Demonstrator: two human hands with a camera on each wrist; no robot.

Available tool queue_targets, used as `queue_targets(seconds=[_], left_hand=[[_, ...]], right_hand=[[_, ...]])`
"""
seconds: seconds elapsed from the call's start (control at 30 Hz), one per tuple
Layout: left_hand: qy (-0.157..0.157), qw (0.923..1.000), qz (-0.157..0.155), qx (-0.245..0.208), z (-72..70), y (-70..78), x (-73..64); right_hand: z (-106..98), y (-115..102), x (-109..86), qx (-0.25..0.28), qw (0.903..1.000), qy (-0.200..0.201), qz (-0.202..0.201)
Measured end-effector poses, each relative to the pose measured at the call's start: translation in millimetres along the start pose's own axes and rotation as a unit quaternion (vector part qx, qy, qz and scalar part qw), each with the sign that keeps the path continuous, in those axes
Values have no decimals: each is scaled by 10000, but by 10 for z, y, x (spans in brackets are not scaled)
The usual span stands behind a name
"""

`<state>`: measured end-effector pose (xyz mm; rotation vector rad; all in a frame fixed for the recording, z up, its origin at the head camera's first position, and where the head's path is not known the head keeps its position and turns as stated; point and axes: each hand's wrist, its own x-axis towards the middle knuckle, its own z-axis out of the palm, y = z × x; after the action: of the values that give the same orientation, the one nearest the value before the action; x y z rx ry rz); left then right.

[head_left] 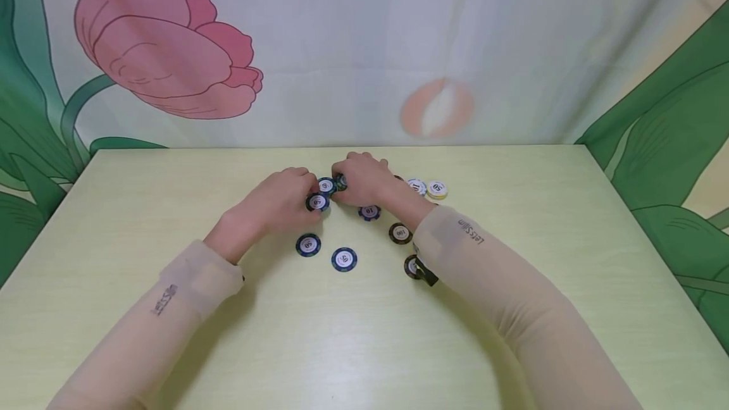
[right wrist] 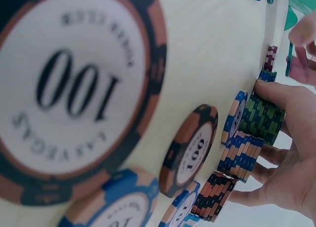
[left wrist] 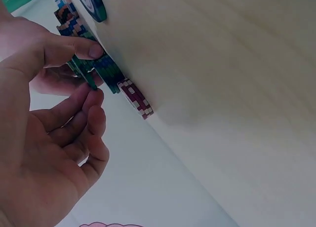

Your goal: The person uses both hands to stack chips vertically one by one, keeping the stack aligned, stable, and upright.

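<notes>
My left hand [head_left: 281, 198] pinches a green-edged poker chip [head_left: 317, 202] between thumb and fingertips, tipped up on edge in the right wrist view. Just right of it, my right hand [head_left: 367, 179] grips a stack of green poker chips [right wrist: 261, 118], thumb on the near side and fingers round the back. A blue-and-green chip stack [head_left: 325, 185] stands between the hands. Beyond it, the left wrist view shows a short red-and-white chip stack [left wrist: 136, 98]. Blue-and-tan chips [right wrist: 241, 155] and black-and-orange chips [right wrist: 215, 197] stand stacked beside my right fingers.
Two loose chips, one [head_left: 308, 245] on the left and another [head_left: 344, 259], lie flat nearer me. Black-rimmed chips [head_left: 400, 233] and a blue-rimmed chip [head_left: 369, 212] lie around the right forearm. White-topped stacks [head_left: 436, 188] stand farther right. A printed curtain [head_left: 342, 49] hangs behind the table.
</notes>
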<state>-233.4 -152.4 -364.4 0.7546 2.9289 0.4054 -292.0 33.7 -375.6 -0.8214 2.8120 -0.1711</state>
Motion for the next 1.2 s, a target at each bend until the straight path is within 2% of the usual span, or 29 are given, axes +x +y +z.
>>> queue_targets(seconds=[0.2,0.37,0.8,0.97,1.2], left_hand=[[199,9997,-141,-83,-21,-61,84],[203,9992,-311,-136,-14,-97,149],[239,9990,-385,-67,60,-124,250],[199,9988,-449,-72,73,-117,264],[144,9990,-419,-49,21,-107,244]], right_hand=[[3,-11,3,-46,10000,-29,32],[6,-7,9,-43,10000,-35,20],[6,10,15,102,9999,-35,-61],[0,7,15,106,9999,-44,-80],[-13,15,-1,98,9999,-73,-75]])
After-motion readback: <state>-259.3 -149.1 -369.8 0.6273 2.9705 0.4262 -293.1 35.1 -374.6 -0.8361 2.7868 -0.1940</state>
